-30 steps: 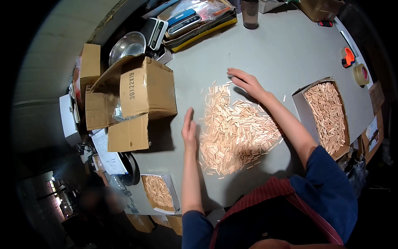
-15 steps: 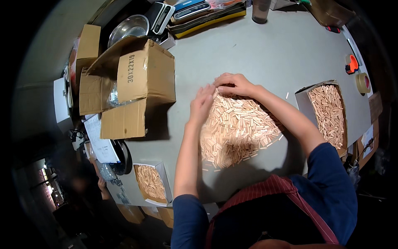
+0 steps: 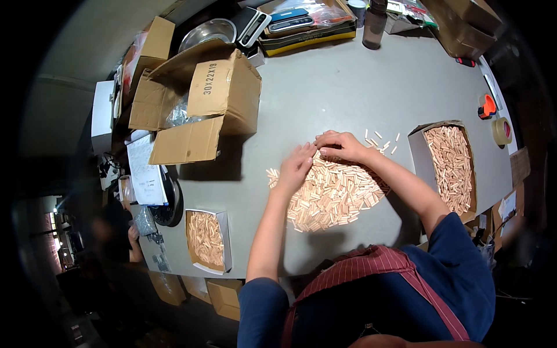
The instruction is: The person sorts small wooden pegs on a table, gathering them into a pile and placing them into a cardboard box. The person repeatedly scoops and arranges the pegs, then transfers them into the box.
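Observation:
A heap of small pale wooden dowels (image 3: 331, 200) lies on the grey table in front of me. My left hand (image 3: 297, 166) rests on the heap's far left side with its fingers stretched out. At the heap's far edge, my right hand (image 3: 342, 145) curves its fingers over the dowels, its thumb apart from them. The two hands' fingertips almost meet, and neither hand grips a dowel that I can make out. Several loose dowels (image 3: 380, 139) are scattered beyond my right hand, and a few more lie left of my left hand.
Dowels fill a carton (image 3: 419, 152) at the right and a smaller white-sided box (image 3: 227, 243) at the left front. An open cardboard box (image 3: 243, 95) stands at the far left. Tape (image 3: 501, 131) lies near the right edge. Another person's hand (image 3: 133, 234) shows at far left.
Both hands have drawn nearer to me along with the far edge of the heap. Loose dowels now lie beyond my right hand and left of my left hand. The view has shifted somewhat.

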`<state>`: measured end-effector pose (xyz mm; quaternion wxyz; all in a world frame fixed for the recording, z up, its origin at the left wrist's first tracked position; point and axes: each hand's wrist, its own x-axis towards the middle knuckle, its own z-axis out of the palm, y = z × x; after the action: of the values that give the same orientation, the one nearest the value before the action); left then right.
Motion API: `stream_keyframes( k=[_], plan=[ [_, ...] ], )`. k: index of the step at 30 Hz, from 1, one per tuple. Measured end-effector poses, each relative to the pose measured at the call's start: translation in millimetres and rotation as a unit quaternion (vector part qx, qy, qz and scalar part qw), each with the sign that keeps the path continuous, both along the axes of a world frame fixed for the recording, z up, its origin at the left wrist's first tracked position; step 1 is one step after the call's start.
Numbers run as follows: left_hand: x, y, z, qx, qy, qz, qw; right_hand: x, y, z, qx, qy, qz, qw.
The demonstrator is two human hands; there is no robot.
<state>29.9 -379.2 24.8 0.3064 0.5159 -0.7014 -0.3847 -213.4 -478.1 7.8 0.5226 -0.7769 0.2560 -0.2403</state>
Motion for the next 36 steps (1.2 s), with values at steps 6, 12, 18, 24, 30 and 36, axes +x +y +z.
stream_keyframes(
  k=[6, 12, 18, 24, 30, 36],
  plan=[
    [-16.2, 33.2, 12.1, 0.007, -0.031, 0.007, 0.999, -10.1, 29.4, 12.2, -0.032, 0.048, 0.012, 0.998],
    [-27.4, 55.7, 48.8, 0.006, -0.052, 0.001, 0.999, -19.4, 51.1, 39.9, -0.072, 0.091, 0.044, 0.992],
    [41.3, 143.3, 15.0, -0.099, -0.001, 0.332, 0.938, -100.9, 90.2, 37.8, -0.173, -0.016, -0.287, 0.942],
    [77.4, 264.7, -39.5, -0.063, -0.217, 0.501, 0.835, -155.8, 108.9, -3.9, -0.162, 0.096, -0.425, 0.885],
    [76.5, 200.9, -43.9, -0.048, -0.283, 0.451, 0.845, -129.1, 37.6, -20.6, -0.178, 0.115, -0.498, 0.841],
    [65.3, 110.3, -14.4, -0.117, -0.155, 0.271, 0.943, -105.1, -10.2, -16.4, -0.124, -0.017, -0.3, 0.946]
  ],
)
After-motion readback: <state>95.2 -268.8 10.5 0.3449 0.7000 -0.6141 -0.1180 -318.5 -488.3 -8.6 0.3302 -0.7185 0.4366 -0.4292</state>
